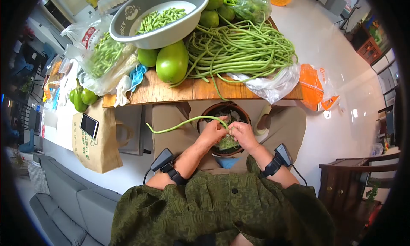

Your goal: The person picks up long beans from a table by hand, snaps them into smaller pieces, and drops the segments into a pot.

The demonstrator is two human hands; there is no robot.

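Note:
A long green bean (183,125) is gripped in my left hand (212,133), its free tail curving out to the left. My right hand (242,134) has its fingers pinched together at the bean's other end, close against the left fingertips. Both hands are above a brown bucket (204,113) between my knees, which holds pale green scraps. On the wooden table ahead lies a big heap of long beans (252,49), partly on a clear plastic bag (277,83). A grey-white basin (171,34) with cut bean pieces (160,21) rests behind the large green gourd (172,62).
At the left stand a bag of green beans (104,56), green peppers (81,96), a phone (89,125) on a brown paper bag (96,150), and a grey sofa (77,194). An orange plastic bag (311,86) hangs by the wooden table's (188,91) right edge. A blue glove (137,76) lies near its left corner.

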